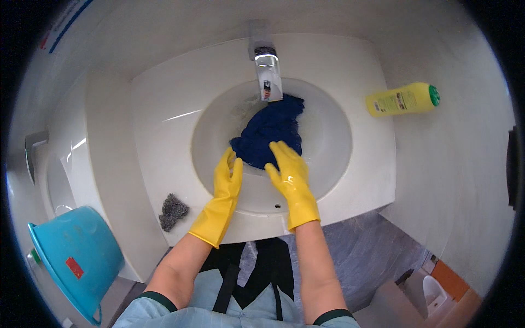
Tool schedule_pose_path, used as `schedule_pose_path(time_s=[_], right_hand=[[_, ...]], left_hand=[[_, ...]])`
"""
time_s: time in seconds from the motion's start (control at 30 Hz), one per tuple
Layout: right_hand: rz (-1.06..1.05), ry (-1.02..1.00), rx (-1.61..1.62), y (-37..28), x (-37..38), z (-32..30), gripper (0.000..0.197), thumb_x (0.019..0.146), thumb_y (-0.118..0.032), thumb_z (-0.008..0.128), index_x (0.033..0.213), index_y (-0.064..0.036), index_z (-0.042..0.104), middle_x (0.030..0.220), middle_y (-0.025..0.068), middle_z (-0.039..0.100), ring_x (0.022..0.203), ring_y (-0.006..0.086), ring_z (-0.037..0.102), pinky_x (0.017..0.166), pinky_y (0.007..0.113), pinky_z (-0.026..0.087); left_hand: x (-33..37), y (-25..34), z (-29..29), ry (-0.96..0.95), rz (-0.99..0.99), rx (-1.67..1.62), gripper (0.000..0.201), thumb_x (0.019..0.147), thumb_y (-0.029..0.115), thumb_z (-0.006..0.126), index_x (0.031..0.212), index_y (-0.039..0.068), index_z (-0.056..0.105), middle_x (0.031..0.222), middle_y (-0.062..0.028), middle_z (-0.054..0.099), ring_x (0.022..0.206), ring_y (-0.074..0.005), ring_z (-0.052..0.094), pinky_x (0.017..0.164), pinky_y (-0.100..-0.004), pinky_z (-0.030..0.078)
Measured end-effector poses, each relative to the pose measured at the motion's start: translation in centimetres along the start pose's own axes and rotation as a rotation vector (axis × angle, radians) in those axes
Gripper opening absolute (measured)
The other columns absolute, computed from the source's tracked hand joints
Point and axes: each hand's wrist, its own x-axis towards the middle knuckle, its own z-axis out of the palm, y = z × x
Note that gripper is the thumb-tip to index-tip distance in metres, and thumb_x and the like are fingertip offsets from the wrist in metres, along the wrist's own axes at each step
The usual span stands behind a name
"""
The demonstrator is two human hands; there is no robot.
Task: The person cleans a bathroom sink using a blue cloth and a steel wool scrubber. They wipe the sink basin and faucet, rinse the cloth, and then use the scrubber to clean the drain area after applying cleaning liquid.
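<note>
A dark blue cloth [268,134] lies bunched and wet-looking in the white oval sink basin [331,139], just below the faucet [268,76]. Both my hands wear yellow rubber gloves. My left hand [227,177] is at the cloth's lower left edge, thumb and fingers stretched out and apart. Over the cloth's lower right edge reaches my right hand [290,175], its fingers spread and slightly blurred. Neither hand grips the cloth; whether the fingertips touch it is hard to make out.
A yellow bottle with a green cap [403,99] lies on the counter's right side. Grey steel wool [173,211] sits at the front left of the counter [158,120]. Lower left stands a turquoise bucket [82,257]. The basin has a small overflow hole [277,206].
</note>
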Motion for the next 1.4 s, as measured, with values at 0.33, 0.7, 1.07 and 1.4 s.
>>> schedule_pose_path(time_s=[0.33,0.7,1.07,1.4], right_hand=[[-0.330,-0.320,-0.328,6.6,11.9,2.1,0.072,0.089,-0.039,0.077,0.154,-0.0170,0.056,0.162,0.0185,0.046,0.153,0.0449,0.035,0.126,0.064,0.021],[-0.452,-0.305,-0.402,14.2,13.6,6.7,0.060,0.092,-0.049,0.071,0.139,-0.0116,0.067,0.159,0.0147,0.052,0.153,0.0335,0.038,0.123,0.062,0.025],[0.100,-0.447,0.643,1.6,9.9,5.0,0.065,0.094,-0.010,0.069,0.156,-0.0112,0.052,0.155,0.0189,0.056,0.144,0.0350,0.052,0.121,0.040,0.038],[-0.353,-0.442,0.081,-3.3,5.5,2.9,0.040,0.086,-0.032,0.075,0.122,-0.0145,0.073,0.093,0.0176,0.071,0.090,0.0420,0.067,0.080,0.054,0.053]], left_hand=[[4.1,2.6,4.9,-0.247,0.166,0.989,0.092,0.087,0.049,0.078,0.164,0.015,0.041,0.166,-0.0279,0.036,0.153,-0.0496,0.034,0.119,-0.0652,0.032],[8.6,-3.3,5.5,-0.043,0.002,1.076,0.082,0.087,0.048,0.077,0.153,0.007,0.053,0.158,-0.0232,0.048,0.148,-0.0461,0.040,0.120,-0.0605,0.032],[8.3,-2.8,8.9,0.171,-0.722,-1.128,0.077,0.099,0.066,0.063,0.149,0.007,0.058,0.139,-0.0188,0.066,0.125,-0.0291,0.064,0.108,-0.0416,0.052],[5.6,-6.6,7.7,-0.052,0.278,0.058,0.031,0.101,0.017,0.063,0.129,0.007,0.071,0.132,-0.0168,0.070,0.124,-0.0344,0.065,0.105,-0.0434,0.052]])
